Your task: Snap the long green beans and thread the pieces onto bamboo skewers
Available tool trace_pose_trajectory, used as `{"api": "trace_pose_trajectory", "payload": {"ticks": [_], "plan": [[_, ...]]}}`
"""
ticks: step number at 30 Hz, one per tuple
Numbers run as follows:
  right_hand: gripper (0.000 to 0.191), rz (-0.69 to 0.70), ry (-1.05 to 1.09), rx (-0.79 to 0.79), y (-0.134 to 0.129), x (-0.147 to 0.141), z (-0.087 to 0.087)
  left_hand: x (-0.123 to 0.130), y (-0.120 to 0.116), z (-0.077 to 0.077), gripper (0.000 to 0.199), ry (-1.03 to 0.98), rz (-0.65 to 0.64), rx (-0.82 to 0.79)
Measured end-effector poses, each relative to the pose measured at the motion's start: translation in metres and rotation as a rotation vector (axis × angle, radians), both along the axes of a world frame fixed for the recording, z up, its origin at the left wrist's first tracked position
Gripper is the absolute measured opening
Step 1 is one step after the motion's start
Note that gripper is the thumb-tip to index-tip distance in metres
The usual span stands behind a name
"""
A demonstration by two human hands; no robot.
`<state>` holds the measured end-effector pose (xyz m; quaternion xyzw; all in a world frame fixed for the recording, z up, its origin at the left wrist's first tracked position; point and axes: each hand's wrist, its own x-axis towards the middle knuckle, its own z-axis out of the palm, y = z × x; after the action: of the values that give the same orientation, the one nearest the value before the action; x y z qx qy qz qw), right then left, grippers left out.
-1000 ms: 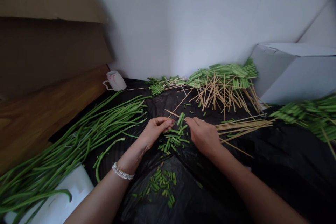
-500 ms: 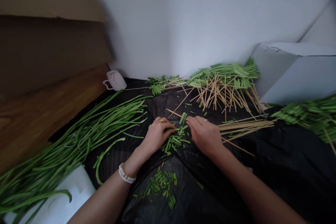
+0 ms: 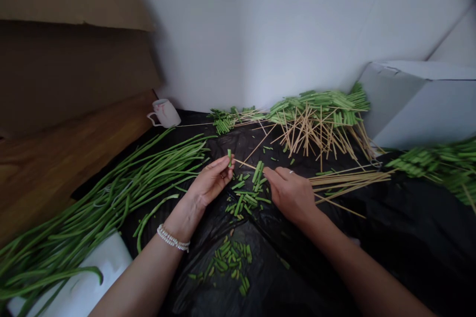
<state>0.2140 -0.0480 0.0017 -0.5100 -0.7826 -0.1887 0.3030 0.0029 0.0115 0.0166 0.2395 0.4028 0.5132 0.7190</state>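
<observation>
Between the thumb and fingers of my left hand (image 3: 212, 178) a short cut piece of green bean (image 3: 229, 157) stands upright. My right hand (image 3: 290, 190) is closed on a thin wooden skewer (image 3: 245, 163), whose free end points left and touches or nearly touches that piece. A few bean pieces (image 3: 257, 172) are threaded on the skewer close to my right fingers. Loose cut bean pieces (image 3: 247, 199) lie on the black plastic sheet (image 3: 312, 277) between and below my hands, with a second scatter of pieces (image 3: 229, 260) nearer to me.
Long whole beans (image 3: 111, 198) spread at left, partly over a white object (image 3: 100, 267). Behind are a mug (image 3: 166, 114) and a heap of filled skewers (image 3: 320, 109). Bare skewers (image 3: 345, 180) lie right of my right hand, near a white box (image 3: 416, 99) and more threaded beans (image 3: 442, 163).
My left hand has lifted from the loose pieces and turned palm up, now with a bean piece at the skewer's tip. My right hand has stayed nearly in place.
</observation>
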Motion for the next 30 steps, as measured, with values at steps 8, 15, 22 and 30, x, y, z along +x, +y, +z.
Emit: {"api": "trace_pose_trajectory", "payload": {"ticks": [8,15,22,30], "plan": [[0.027,0.003,-0.001,0.008,0.0003,-0.0002,-0.0012,0.0019,-0.0004,0.0007,0.016,-0.04,-0.007,-0.021],[0.027,-0.005,-0.005,-0.001,0.0002,-0.0009,-0.0003,0.0038,-0.0021,-0.0002,0.014,-0.022,-0.012,-0.019],[0.028,0.012,0.0,0.005,0.0004,-0.0002,-0.0014,0.0037,-0.0017,0.0003,0.014,0.001,-0.011,-0.013],[0.026,0.011,-0.045,-0.02,-0.0006,-0.0012,-0.0013,0.0056,-0.0037,-0.0014,0.014,0.157,0.06,0.064]]}}
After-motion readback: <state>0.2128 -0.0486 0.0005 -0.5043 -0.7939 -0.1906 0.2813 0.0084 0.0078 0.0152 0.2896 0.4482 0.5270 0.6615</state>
